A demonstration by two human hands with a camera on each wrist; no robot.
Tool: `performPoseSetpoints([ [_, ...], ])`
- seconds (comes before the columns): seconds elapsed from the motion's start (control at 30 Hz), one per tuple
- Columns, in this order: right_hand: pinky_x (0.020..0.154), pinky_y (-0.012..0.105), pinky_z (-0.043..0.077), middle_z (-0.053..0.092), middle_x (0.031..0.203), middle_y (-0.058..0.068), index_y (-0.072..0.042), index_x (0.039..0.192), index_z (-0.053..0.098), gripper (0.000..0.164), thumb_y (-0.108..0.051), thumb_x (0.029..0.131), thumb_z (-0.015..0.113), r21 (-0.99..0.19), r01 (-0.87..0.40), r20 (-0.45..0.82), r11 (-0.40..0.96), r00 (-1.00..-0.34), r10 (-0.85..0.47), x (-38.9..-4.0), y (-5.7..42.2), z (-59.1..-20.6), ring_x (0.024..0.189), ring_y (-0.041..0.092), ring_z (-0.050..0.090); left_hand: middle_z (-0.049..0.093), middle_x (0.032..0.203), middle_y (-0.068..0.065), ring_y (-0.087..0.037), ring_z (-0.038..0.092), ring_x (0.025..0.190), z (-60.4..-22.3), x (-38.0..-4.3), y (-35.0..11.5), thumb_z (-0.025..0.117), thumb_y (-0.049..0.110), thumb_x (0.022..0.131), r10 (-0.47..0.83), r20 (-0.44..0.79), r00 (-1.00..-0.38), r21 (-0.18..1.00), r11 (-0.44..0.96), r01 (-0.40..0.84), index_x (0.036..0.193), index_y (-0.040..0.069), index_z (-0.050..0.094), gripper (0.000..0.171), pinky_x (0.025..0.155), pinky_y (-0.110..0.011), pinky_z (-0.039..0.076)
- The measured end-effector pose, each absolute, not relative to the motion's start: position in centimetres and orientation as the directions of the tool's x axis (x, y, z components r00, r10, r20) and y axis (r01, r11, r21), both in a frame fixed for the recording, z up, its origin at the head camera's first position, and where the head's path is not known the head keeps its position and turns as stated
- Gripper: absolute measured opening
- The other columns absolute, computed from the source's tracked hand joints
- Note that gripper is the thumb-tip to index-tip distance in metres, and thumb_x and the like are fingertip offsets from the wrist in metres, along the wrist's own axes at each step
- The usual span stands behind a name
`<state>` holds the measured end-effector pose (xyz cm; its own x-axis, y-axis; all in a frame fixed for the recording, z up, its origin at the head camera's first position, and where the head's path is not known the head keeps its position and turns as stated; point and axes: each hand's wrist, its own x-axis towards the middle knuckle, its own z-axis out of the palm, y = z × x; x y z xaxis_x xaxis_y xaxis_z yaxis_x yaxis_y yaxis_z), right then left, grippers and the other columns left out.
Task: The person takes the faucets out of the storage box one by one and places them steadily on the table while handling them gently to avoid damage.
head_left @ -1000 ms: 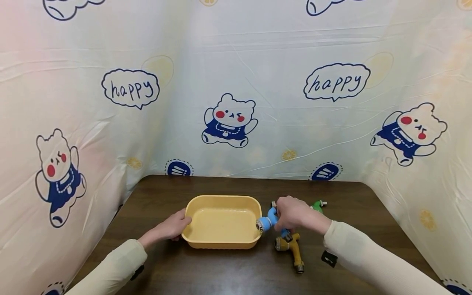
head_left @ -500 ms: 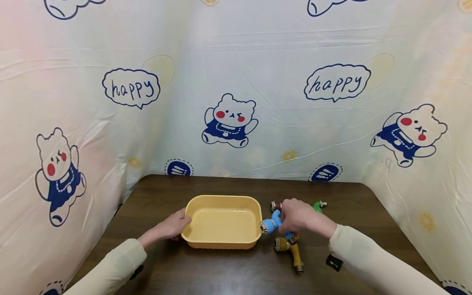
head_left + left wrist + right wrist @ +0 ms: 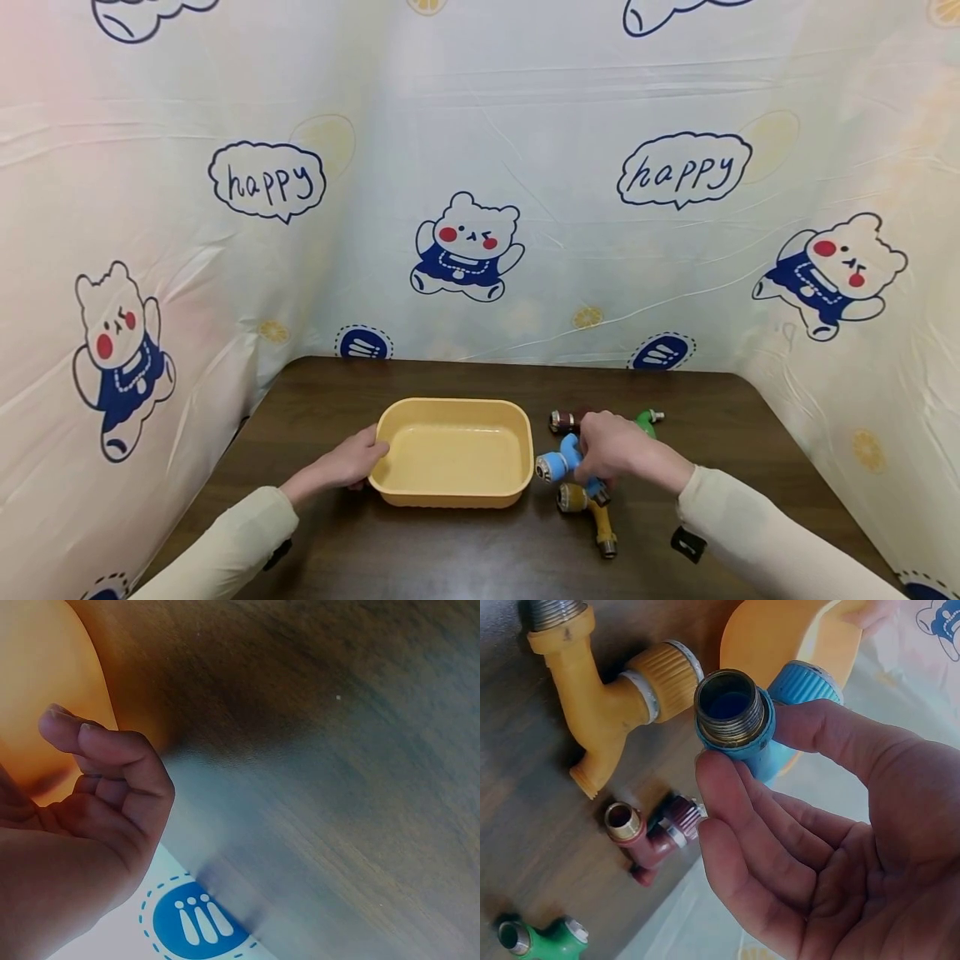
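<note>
With its thumb over the left rim, my left hand [image 3: 352, 458] grips the yellow basin [image 3: 450, 500]; the left wrist view shows its curled fingers [image 3: 112, 746] against the basin wall. My right hand [image 3: 618, 450] holds a blue tap [image 3: 555, 465] just right of the basin, pinched between thumb and fingers near its threaded end [image 3: 733, 712]. Close below the blue tap lies a mustard-yellow tap [image 3: 602, 527]. A dark red tap [image 3: 564, 421], partly covered by the right hand in the head view, lies behind it.
A green tap [image 3: 647, 421] lies beyond the right hand, partly hidden by it. The brown wooden table [image 3: 450, 554] is enclosed by a printed cloth [image 3: 465, 125] at the back and both sides.
My right hand has shifted right and slightly towards the front with the blue tap, away from the basin rim. More of the dark red tap shows. My left hand and the basin stay in place.
</note>
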<state>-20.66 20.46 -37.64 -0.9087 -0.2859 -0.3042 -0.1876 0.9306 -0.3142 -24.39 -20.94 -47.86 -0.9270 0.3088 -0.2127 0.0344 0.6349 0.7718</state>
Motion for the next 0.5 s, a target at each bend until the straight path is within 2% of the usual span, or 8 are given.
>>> performPoseSetpoints([
  [0.13,0.041,0.021,0.035,0.06,0.047,-0.001,-0.012,0.053,0.058,0.037,-0.013,0.079,0.083,-0.306,-0.192,-0.294,0.933,-0.912,-0.284,-20.5,20.8,-37.9,0.05,0.022,0.069,0.061,0.07,-0.009,-0.02,0.055,0.047,-50.9,-26.4,-22.5,0.042,0.022,0.107,0.377,-0.197,-0.905,0.78,0.619,0.088,0.136,-0.012,0.041,0.045,0.041,-0.033,0.048],
  [0.27,0.042,0.022,0.033,0.056,0.045,-0.003,-0.013,0.053,0.057,0.038,-0.014,0.08,0.084,-0.291,-0.21,-0.282,0.934,-0.913,-0.293,-20.3,21.1,-38.3,0.043,0.015,0.062,0.062,0.069,-0.007,-0.02,0.056,0.046,-53.3,-27.5,-23.4,0.042,0.026,0.108,0.405,-0.172,-0.898,0.796,0.595,0.116,0.138,-0.012,0.039,0.048,0.039,-0.035,0.048],
  [0.37,0.041,0.022,0.034,0.053,0.043,-0.005,-0.013,0.053,0.056,0.04,-0.014,0.08,0.084,-0.302,-0.216,-0.276,0.929,-0.912,-0.302,-20.1,21.4,-38.6,0.039,0.01,0.056,0.061,0.069,-0.008,-0.019,0.054,0.046,-52.1,-26.7,-22.9,0.041,0.023,0.108,0.393,-0.174,-0.903,0.794,0.599,0.108,0.138,-0.013,0.039,0.047,0.039,-0.033,0.047],
  [0.5,0.041,0.022,0.03,0.05,0.042,-0.006,-0.013,0.052,0.054,0.041,-0.014,0.079,0.084,-0.318,-0.219,-0.267,0.922,-0.913,-0.309,-20.0,21.7,-38.9,0.038,0.01,0.055,0.059,0.068,-0.009,-0.018,0.051,0.046,-48.7,-24.8,-21.4,0.042,0.017,0.107,0.338,-0.2,-0.92,0.784,0.618,0.056,0.138,-0.013,0.042,0.043,0.04,-0.029,0.044],
])
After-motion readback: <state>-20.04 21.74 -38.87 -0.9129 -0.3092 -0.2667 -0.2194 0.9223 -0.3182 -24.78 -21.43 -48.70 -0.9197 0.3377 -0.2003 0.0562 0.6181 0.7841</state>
